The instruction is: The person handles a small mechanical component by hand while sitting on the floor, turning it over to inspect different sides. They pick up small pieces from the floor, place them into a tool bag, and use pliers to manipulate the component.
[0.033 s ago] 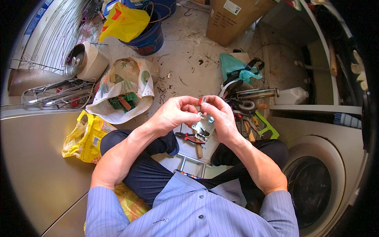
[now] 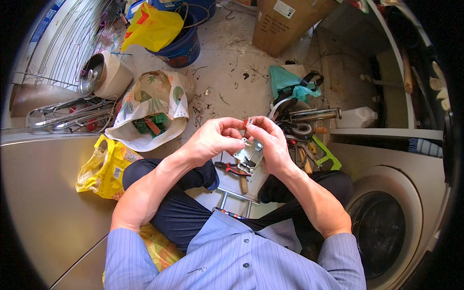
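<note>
My left hand (image 2: pixel 212 138) and my right hand (image 2: pixel 271 145) meet in front of me, both closed, fingertips nearly touching. Between the fingertips is a small red part (image 2: pixel 247 122), pinched by my right thumb and forefinger, with my left fingers against it. Below it, a pale, whitish irregular fitting (image 2: pixel 249 157) with small holes sits by my right palm; my left thumb rests at its upper edge. The right fingers hide how it is gripped. Red-and-black pliers (image 2: pixel 231 168) and a wooden handle (image 2: pixel 243 183) lie on the floor just beneath.
At right lies a pile of tools with a lime-green saw handle (image 2: pixel 328 153), beside a front-loading washing machine (image 2: pixel 411 193). Leftward stand a patterned fabric bag (image 2: pixel 147 128) and a yellow plastic bag (image 2: pixel 104 169). Farther off are a blue bucket (image 2: pixel 183 50) and a cardboard box (image 2: pixel 285 26).
The small red part has turned slightly between my fingertips and shows more of its red side. The pale fitting has shifted very little; both arms stay in place.
</note>
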